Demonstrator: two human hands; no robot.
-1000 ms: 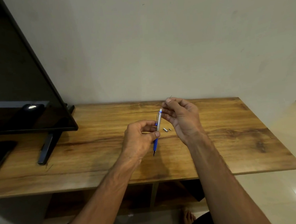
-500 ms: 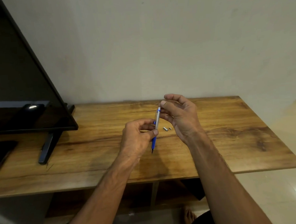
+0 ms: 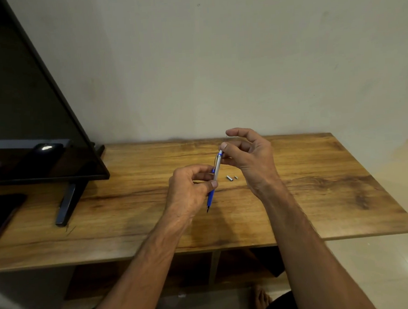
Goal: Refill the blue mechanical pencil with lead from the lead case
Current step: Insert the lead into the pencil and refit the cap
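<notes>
The left hand [image 3: 190, 186] pinched the blue mechanical pencil [image 3: 215, 180] mid-barrel, long axis nearly upright, tip down, its open top touching the nearer right hand [image 3: 246, 156], whose fingertips [image 3: 224, 145] seemingly pinched a lead too thin to confirm.

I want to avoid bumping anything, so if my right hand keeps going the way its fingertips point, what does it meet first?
The right hand points left; its fingertips already sit at the top end of the blue mechanical pencil held by the left hand, so probably the pencil first, though depth is unclear.
</notes>
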